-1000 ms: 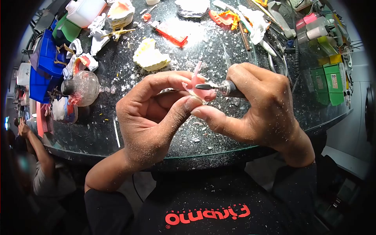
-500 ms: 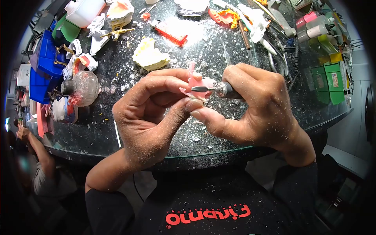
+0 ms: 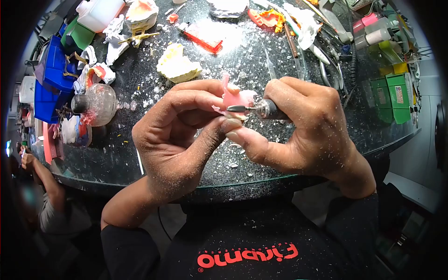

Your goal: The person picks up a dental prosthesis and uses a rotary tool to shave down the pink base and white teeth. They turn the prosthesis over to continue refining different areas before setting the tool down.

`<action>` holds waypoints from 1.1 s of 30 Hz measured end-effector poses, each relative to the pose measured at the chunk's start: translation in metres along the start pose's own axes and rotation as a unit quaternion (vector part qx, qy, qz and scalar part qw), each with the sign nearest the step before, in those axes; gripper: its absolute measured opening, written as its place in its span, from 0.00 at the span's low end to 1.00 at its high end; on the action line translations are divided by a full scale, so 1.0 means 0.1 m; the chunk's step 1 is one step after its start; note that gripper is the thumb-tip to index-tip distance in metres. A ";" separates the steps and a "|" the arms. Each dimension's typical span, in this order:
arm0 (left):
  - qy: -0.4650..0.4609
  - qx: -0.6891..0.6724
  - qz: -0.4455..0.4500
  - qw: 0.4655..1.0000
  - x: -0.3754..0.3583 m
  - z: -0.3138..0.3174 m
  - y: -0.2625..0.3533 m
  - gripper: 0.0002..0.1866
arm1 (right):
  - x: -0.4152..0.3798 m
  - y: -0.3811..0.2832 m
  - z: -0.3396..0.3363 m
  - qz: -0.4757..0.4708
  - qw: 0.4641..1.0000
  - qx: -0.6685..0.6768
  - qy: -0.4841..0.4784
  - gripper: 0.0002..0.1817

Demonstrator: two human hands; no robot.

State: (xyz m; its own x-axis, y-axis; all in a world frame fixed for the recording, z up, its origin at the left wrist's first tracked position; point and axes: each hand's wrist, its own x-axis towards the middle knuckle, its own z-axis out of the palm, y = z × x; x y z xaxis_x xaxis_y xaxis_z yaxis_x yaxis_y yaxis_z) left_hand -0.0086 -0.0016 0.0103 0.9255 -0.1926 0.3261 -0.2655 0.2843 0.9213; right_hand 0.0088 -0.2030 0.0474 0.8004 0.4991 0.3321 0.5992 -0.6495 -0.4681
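Note:
Between the thumb and fingers of my left hand (image 3: 175,135) is a pink denture base (image 3: 237,99), held upright over the bench. My right hand (image 3: 310,126) is closed around a rotary handpiece (image 3: 269,109). Its metal bur (image 3: 236,108) points left and lies against the lower pink surface. My right thumb tip meets the left thumb under the piece. Pale dust covers both hands. The far side of the denture base is hidden by my left fingers.
A yellowish plaster cast (image 3: 177,64) and a red angular tool (image 3: 204,43) lie beyond my hands. To the left stand a glass jar (image 3: 101,105) and a blue bin (image 3: 53,88); at right, a green box (image 3: 391,99). Shavings litter the dark bench (image 3: 107,161). Another person (image 3: 51,196) sits far left.
The bur has shifted slightly down and left along the pink piece, and the handpiece now sits closer to level. Both hands keep their grip. The other person's hand has moved slightly.

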 end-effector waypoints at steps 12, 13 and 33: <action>-0.003 -0.006 -0.006 1.000 -0.01 -0.02 -0.01 0.12 | 0.01 -0.02 -0.02 0.006 1.000 -0.004 -0.013 0.25; -0.006 -0.004 -0.003 1.000 -0.01 -0.02 -0.01 0.12 | 0.01 -0.02 -0.03 0.003 1.000 -0.009 -0.019 0.25; -0.016 -0.022 0.007 1.000 0.00 -0.03 -0.02 0.13 | 0.00 0.01 0.00 -0.007 1.000 0.003 0.005 0.26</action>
State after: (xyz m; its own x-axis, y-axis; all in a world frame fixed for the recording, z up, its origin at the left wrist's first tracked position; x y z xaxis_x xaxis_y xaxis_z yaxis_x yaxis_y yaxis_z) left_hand -0.0066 0.0010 0.0077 0.9122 -0.2180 0.3468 -0.2658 0.3291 0.9061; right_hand 0.0096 -0.2037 0.0469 0.7925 0.5024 0.3459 0.6098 -0.6399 -0.4677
